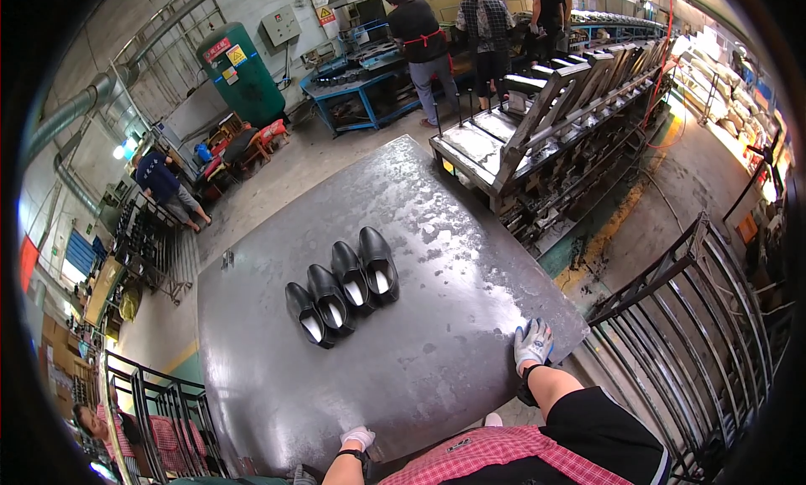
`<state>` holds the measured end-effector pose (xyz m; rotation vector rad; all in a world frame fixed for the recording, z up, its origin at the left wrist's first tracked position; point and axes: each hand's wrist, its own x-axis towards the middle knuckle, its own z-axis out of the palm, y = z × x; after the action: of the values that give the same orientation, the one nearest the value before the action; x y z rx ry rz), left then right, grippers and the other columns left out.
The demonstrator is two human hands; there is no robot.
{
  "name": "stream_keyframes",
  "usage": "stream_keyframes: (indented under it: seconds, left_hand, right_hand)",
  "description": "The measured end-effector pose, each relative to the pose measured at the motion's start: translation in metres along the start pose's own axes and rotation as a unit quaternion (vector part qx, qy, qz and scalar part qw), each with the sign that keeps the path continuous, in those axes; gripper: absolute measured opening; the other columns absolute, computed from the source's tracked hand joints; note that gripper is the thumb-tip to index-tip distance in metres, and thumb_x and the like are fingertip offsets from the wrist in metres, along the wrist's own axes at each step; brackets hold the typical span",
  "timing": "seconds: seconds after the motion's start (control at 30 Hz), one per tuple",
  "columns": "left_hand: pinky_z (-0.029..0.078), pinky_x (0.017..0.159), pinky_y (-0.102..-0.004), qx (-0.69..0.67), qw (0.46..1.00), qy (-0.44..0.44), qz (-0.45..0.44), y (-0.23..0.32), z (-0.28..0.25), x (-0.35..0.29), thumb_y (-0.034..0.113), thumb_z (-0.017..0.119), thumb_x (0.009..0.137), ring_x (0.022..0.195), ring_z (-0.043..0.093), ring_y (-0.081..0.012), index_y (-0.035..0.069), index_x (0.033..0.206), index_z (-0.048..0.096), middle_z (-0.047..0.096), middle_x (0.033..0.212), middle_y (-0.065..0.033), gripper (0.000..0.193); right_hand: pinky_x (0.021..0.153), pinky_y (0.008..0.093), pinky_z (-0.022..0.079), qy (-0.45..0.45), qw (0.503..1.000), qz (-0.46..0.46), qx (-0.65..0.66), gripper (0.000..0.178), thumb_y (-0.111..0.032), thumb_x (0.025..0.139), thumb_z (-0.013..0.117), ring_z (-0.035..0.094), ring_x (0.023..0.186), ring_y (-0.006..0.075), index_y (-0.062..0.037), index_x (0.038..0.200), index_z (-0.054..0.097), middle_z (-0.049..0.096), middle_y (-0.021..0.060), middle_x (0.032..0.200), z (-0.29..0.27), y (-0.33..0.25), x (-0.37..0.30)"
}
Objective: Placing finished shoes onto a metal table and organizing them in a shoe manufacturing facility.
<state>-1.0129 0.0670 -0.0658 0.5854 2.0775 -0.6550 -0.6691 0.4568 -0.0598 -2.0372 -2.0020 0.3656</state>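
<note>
Several black slip-on shoes (352, 277) stand side by side in a slanting row on a broad dark metal table (453, 334). Their toes point away from me, and pale insoles show in their openings. My right hand (533, 342), in a whitish glove with blue marks, lies on the table near its right corner, fingers spread and nothing in them. At the near edge of the table rests my left hand (358, 437), also in a pale glove. It looks small from here and its fingers cannot be made out. Both hands are apart from the shoes.
A machine line with metal racks (546, 124) borders the table's far right side. Curved metal rails (672, 342) stand at the right, a black rack (159, 401) with a person beside it at lower left. Several people work beyond, near a blue bench (353, 95) and green tank (243, 74).
</note>
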Motion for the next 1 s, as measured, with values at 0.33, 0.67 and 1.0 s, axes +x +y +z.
stream_keyframes:
  seconds: [0.33, 0.67, 1.0]
  left_hand:
    - [0.042, 0.107, -0.0447, 0.009, 1.000, -0.001, -0.001, -0.0014, 0.0004, 0.0003, 0.048, 0.045, 0.094, 0.132, 0.055, -0.0278, 0.018, 0.134, 0.063, 0.059, 0.142, -0.0054, 0.053]
    - [0.042, 0.107, -0.0447, 0.005, 1.000, -0.002, -0.007, -0.0016, 0.0019, 0.0039, 0.050, 0.045, 0.093, 0.132, 0.055, -0.0280, 0.017, 0.134, 0.063, 0.059, 0.141, -0.0060, 0.055]
    - [0.041, 0.108, -0.0457, 0.002, 1.000, -0.001, -0.004, -0.0028, 0.0041, 0.0072, 0.049, 0.045, 0.093, 0.133, 0.054, -0.0282, 0.018, 0.134, 0.063, 0.058, 0.143, -0.0055, 0.054]
  right_hand:
    - [0.118, 0.0476, 0.026, -0.013, 1.000, 0.000, 0.005, 0.056, -0.042, 0.095, 0.055, 0.038, 0.139, 0.0367, -0.0050, 0.138, 0.052, 0.044, 0.0162, 0.150, -0.0025, -0.0020, -0.0008]
    - [0.119, 0.0473, 0.025, -0.023, 1.000, 0.004, -0.003, 0.057, -0.042, 0.096, 0.054, 0.036, 0.140, 0.0367, -0.0047, 0.138, 0.052, 0.042, 0.0163, 0.152, -0.0042, -0.0026, 0.0003]
    - [0.120, 0.0469, 0.023, -0.029, 1.000, 0.004, -0.005, 0.059, -0.046, 0.096, 0.052, 0.035, 0.142, 0.0344, -0.0055, 0.140, 0.050, 0.043, 0.0156, 0.152, -0.0024, -0.0011, 0.0001]
